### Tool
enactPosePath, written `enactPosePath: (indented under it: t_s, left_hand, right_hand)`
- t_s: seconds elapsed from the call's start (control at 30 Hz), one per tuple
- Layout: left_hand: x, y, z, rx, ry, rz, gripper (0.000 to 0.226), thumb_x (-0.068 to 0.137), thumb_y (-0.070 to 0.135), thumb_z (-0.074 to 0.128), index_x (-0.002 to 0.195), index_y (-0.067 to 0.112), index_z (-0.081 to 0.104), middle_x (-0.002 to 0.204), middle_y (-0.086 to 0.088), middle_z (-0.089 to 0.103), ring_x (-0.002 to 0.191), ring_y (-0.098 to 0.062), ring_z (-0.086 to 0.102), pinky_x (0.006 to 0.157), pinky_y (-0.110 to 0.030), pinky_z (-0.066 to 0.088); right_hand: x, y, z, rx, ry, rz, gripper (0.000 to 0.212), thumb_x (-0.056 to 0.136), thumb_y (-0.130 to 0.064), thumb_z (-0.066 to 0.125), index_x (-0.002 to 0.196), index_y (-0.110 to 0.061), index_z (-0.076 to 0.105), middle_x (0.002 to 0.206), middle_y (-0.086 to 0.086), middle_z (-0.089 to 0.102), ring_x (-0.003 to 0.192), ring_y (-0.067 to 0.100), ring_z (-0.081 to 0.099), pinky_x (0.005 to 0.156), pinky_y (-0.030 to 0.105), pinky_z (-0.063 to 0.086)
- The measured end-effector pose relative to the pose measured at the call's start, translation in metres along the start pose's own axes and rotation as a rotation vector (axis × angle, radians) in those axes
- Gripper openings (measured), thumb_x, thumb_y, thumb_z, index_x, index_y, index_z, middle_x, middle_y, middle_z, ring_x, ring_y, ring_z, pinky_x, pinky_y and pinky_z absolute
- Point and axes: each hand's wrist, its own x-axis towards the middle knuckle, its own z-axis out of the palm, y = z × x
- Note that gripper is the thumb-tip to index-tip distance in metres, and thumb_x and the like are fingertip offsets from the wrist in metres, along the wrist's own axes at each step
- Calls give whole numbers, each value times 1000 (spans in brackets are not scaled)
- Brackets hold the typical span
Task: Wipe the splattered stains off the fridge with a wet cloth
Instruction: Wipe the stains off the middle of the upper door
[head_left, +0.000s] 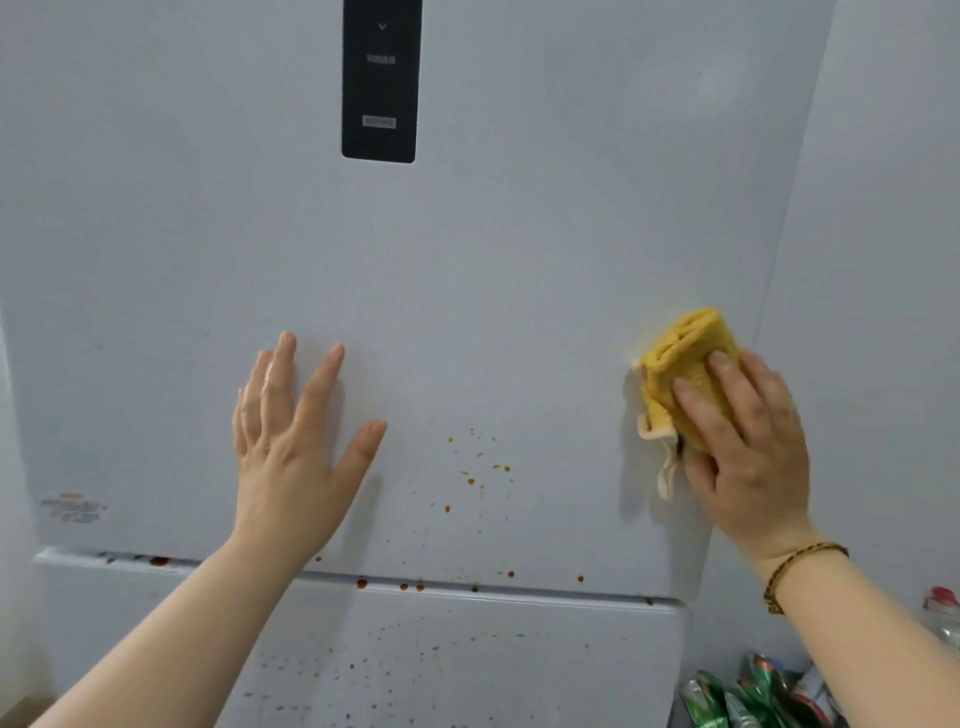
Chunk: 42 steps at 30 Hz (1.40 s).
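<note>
The step in hand looks like the first pass over the upper door of the fridge (519, 260), and little of the task seems done. The stains (475, 467) (small orange-brown specks) sit in the lower middle of the frame, between the two hands, with darker drops along the seam (467, 590) below and a fine scatter on the lower door (467, 665).

To do it well, the person would likely sweep the cloth (680, 364) leftward and down across the speck cluster with flat, even pressure. Turning to a clean fold would help once one face is soiled, so the sauce is lifted, not smeared. The drops on the seam probably need an edge of the cloth run along the ledge. Working from top to bottom should keep drips from running over cleaned areas.

The right hand (748, 441), at the right of the frame, holds the folded yellow cloth against the door. Its fingers lie over the pad, and the thumb seems tucked at the lower edge. A loose pale corner hangs below. The cloth sits near the door's right edge, apart from the specks.

The left hand (291, 441), left of centre, is spread wide and holds nothing. Its fingers are straight and its palm faces the door, and it appears to brace there, though actual contact cannot be confirmed.
</note>
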Motion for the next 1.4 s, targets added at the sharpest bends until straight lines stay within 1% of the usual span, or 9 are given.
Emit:
enactPosePath:
  t_s: [0.13, 0.23, 0.43, 0.67, 0.77, 0.97, 1.23, 1.3, 1.4]
  left_hand:
    - [-8, -23, -1, 126, 10, -1, 82, 73, 60, 26, 140, 14, 35, 152, -16, 14, 135, -20, -1, 112, -41, 1]
    - [-9, -32, -3, 161, -3, -44, 85, 71, 62, 23, 141, 15, 32, 153, -15, 13, 138, -22, 0, 112, -37, -3]
    - [-8, -40, -2, 157, -24, -12, 84, 73, 62, 22, 143, 17, 28, 153, -13, 11, 136, -15, -1, 112, -43, 4]
    - [-8, -51, -1, 165, 14, 54, 70, 81, 57, 29, 138, 18, 38, 149, -15, 24, 133, -20, 5, 108, -48, 15]
    - [-7, -57, -3, 186, 8, 98, 67, 88, 63, 17, 135, 19, 36, 144, -19, 32, 131, -25, 12, 106, -37, 11]
    - [-5, -67, -9, 241, 8, 170, 63, 91, 61, 12, 132, 20, 36, 141, -13, 33, 130, -25, 18, 100, -35, 15]
    - [-6, -74, -13, 186, -4, 209, 59, 93, 58, 11, 133, 22, 34, 142, -1, 26, 132, -13, 9, 100, -33, 14]
    - [-4, -74, -17, 172, -6, 221, 57, 94, 55, 12, 133, 21, 34, 144, -1, 32, 132, -18, 16, 99, -33, 16]
    - [-3, -75, -23, 118, -10, 253, 54, 95, 53, 12, 132, 20, 35, 137, -2, 36, 126, -21, 26, 99, -31, 20]
  right_hand:
    - [-25, -48, 9, 4, 80, 287, 36, 96, -24, 29, 132, -23, 32, 146, 7, 25, 132, 34, 21, 111, 41, 18]
    - [-70, -88, 12, 20, -66, 46, 47, 99, -29, 24, 146, -27, 17, 156, -3, 4, 143, 23, 7, 115, 39, 11]
    - [-51, -73, 15, 0, -126, -353, 48, 100, -25, 26, 147, -20, 17, 156, 3, 9, 143, 24, 10, 114, 42, 15]
    - [34, -103, 34, 12, 149, 412, 36, 85, -15, 38, 121, -16, 45, 135, 11, 35, 125, 37, 30, 101, 49, 26]
    - [2, -142, 41, 43, 57, 207, 39, 96, -25, 27, 132, -24, 39, 152, 3, 18, 137, 30, 19, 109, 44, 19]
    - [-22, -146, 41, 73, -149, -487, 30, 97, -19, 31, 122, -23, 48, 131, 0, 44, 129, 26, 37, 111, 43, 24]
    - [61, -131, 45, 16, 112, 280, 35, 98, -26, 22, 123, -21, 46, 134, 9, 37, 127, 33, 31, 108, 41, 19]
    - [38, -164, 52, 24, 61, 218, 40, 97, -27, 22, 134, -26, 36, 146, 6, 27, 138, 28, 18, 112, 40, 13]
    - [-5, -197, 56, 62, -140, -280, 34, 96, -25, 32, 129, -24, 42, 141, 1, 35, 140, 25, 20, 114, 43, 16]
